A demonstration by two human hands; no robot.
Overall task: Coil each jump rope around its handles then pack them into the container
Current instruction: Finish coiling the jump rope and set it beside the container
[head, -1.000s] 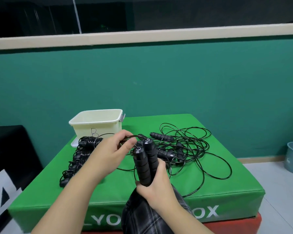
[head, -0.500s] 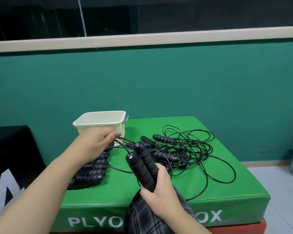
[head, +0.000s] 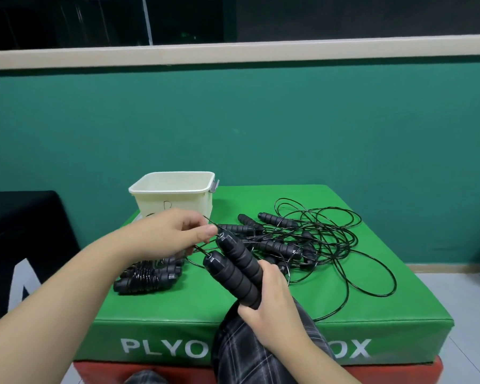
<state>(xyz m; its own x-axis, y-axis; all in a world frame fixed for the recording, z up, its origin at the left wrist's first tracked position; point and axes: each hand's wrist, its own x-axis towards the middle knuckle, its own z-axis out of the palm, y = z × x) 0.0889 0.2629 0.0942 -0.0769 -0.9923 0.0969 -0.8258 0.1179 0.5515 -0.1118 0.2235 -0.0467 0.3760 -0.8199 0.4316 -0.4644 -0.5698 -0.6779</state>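
Held at lower centre of the frame: two black foam handles, side by side, tips tilted up-left, bases clamped in the right hand; looked light and soft-skinned, stiff inside, best taken round both middles at once; thin black cord at the handle tips, pinched between thumb and fingers of the left hand; judged springy and slick, likely to unwind unless kept taut.

Against the frame half a second back: left hand shifted rightward, from in front of the cream container to just beside the handle tips; handles sat much as before.

Further out, right of centre: loose tangle of ropes on the green worktop; left of centre, coiled bundles lying beside the container, not yet packed.
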